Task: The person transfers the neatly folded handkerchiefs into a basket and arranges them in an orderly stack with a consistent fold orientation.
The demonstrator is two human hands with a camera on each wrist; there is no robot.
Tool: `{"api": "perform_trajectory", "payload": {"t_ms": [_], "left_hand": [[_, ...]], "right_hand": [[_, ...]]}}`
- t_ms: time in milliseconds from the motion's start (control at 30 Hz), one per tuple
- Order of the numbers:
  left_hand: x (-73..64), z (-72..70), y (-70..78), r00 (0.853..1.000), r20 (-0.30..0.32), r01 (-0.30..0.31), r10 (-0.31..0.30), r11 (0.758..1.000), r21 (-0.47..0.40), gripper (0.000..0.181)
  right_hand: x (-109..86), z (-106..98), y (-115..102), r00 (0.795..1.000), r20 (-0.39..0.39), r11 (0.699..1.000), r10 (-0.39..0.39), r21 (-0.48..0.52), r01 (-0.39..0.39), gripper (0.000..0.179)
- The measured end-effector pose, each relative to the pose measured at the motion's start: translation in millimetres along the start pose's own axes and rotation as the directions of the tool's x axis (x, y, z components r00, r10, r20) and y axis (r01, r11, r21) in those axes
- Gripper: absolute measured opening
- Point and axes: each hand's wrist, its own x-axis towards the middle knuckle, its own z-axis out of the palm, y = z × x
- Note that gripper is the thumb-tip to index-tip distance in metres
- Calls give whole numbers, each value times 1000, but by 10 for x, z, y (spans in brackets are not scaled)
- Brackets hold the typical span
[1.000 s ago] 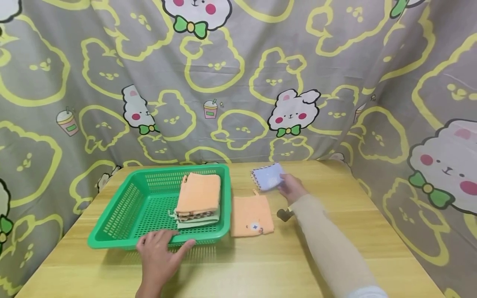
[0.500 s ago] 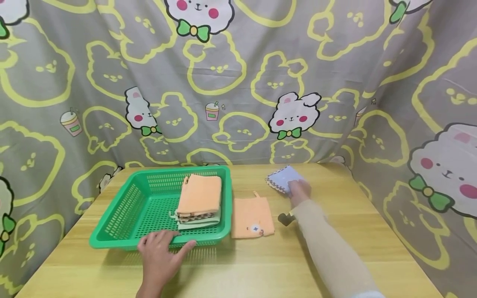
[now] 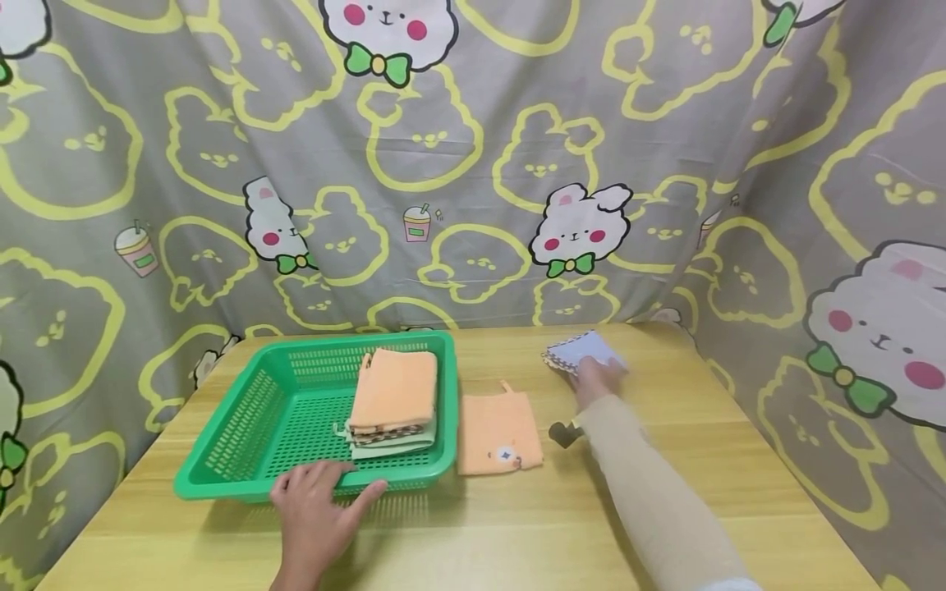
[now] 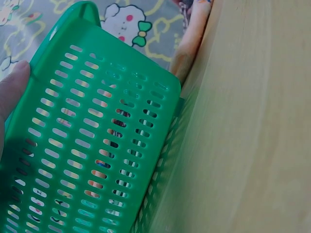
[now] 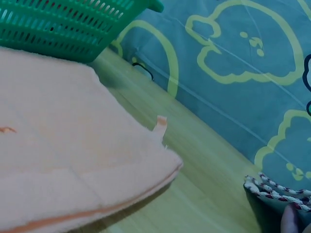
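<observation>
In the head view my left hand grips the near rim of a green plastic basket, fingers over the edge. The left wrist view shows a digit of it against the basket's slotted wall. Folded cloths lie stacked in the basket's right side, an orange towel on top and a pale green one at the bottom. At the back right my right hand holds a folded light blue cloth with a checkered edge. That edge shows in the right wrist view's corner.
A square orange towel with a bear face and hanging loop lies right of the basket. The wooden table extends back to a grey patterned curtain. A dark rounded piece shows beside my right wrist.
My right hand has moved right with the blue cloth, which is now turned with a corner toward the back. My left hand has stayed on the basket rim.
</observation>
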Motion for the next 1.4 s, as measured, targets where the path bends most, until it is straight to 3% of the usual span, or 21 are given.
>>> {"api": "perform_trajectory", "payload": {"t_ms": [233, 467, 767, 1000, 1400], "left_hand": [[-3, 4, 5, 1000, 4, 11, -11, 1000, 7, 52], [7, 21, 3, 1000, -18, -12, 12, 1000, -4, 54], [9, 21, -2, 999, -26, -20, 20, 1000, -5, 56], [-1, 14, 2, 1000, -2, 2, -2, 1000, 4, 53], [2, 16, 8, 1000, -16, -8, 8, 1000, -2, 54]], "right_hand": [[-69, 22, -99, 999, 44, 1000, -6, 28, 5, 92], [-39, 78, -178, 999, 28, 998, -17, 57, 16, 91], [-61, 136, -235, 997, 64, 995, -38, 95, 32, 89], [-85, 178, -283, 996, 81, 996, -37, 86, 30, 84], [-140, 254, -310, 994, 103, 997, -48, 70, 41, 76]]}}
